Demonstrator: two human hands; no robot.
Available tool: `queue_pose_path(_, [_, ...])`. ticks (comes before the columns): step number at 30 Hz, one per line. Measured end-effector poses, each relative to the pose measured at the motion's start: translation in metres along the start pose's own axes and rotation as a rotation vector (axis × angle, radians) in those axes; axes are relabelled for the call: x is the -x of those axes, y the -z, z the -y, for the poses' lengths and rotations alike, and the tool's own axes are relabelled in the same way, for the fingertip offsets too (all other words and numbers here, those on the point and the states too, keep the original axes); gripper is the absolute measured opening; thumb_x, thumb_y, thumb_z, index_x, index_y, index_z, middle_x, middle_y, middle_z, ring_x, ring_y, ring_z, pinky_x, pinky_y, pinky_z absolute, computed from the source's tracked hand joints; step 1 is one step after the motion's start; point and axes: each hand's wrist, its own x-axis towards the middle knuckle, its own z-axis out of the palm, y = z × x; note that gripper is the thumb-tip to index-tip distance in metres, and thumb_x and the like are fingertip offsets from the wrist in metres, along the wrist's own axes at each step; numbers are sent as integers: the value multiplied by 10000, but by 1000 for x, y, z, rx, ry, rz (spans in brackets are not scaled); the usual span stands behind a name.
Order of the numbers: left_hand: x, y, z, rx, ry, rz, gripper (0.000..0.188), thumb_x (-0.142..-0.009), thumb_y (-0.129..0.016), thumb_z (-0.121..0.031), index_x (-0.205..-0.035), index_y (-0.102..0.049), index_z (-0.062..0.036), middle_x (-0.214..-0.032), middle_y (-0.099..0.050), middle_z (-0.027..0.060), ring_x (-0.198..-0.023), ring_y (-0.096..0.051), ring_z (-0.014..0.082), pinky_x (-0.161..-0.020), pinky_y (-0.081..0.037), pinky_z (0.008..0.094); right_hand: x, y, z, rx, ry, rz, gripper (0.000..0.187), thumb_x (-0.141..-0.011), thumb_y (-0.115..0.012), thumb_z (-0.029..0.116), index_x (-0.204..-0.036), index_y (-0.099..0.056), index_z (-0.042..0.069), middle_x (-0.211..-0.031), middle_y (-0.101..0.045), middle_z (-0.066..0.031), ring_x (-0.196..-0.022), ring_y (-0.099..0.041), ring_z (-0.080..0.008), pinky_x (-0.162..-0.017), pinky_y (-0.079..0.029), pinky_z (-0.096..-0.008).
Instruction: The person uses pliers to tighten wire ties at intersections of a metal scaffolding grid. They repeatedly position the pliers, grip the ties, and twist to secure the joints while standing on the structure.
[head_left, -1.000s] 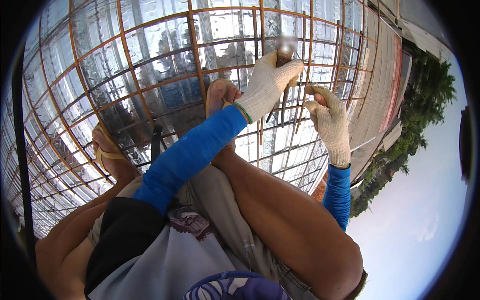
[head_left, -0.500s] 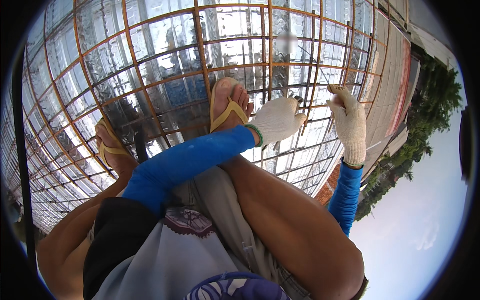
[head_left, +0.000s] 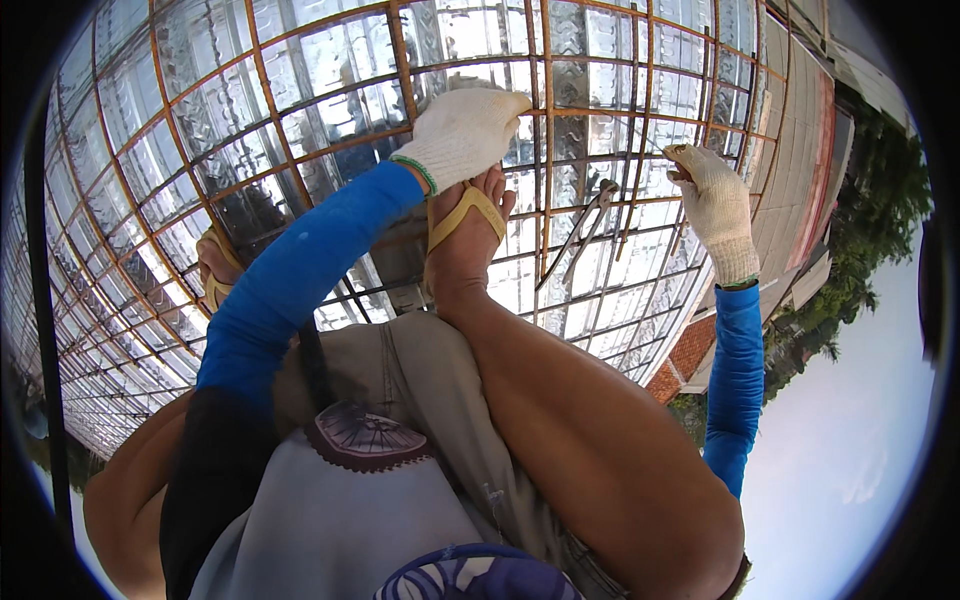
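Observation:
My left hand (head_left: 462, 132), in a white knitted glove with a green cuff, reaches over the steel bar mesh (head_left: 404, 62) just beyond my right foot. Its fingers are closed beside a bar crossing, and what they pinch, if anything, is hidden. To the right, my gloved right hand (head_left: 716, 205) is above the mesh, thumb and fingertips closed on a thin wire (head_left: 653, 146). A pair of pincers (head_left: 580, 235) lies on the mesh between my hands, its jaws toward the right hand and its handles toward my leg.
Shiny corrugated metal sheeting (head_left: 345, 70) lies under the rusty bars. My feet, in yellow flip-flops (head_left: 470, 212), stand on the mesh. Past the right edge are a tiled roof (head_left: 790, 150), brickwork (head_left: 683, 360) and trees (head_left: 880, 190). A dark upright strip (head_left: 50, 330) is at far left.
My left hand has let go of the pincers, which now lie on the mesh, and has moved up and left past my foot. The right hand has shifted slightly right.

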Motion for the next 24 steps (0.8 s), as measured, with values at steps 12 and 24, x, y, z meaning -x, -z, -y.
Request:
queue_pose_path(12, [0,29,29,284,-70,-63,464,-1022,-643,-372,-1398,-701,-106,-1194,-780,165,-1011,-773,301,-923,-631,431,-116,35,-24,321,517,-62,361,-916,-797,122,-1272,-741,101,-1225,-740,-146,-1130,-715,-373,-985,-609,-462])
queue_pose_path(24, [46,131,41,325,-124,-153,421,-1073,-631,-430,-1253,-765,-74,-1002,-795,90,-872,-766,191,-723,-623,334,-189,69,-8,387,684,-24,269,-884,-770,17,-1128,-757,130,-1052,-740,-115,-1031,-723,-355,-881,-622,-468])
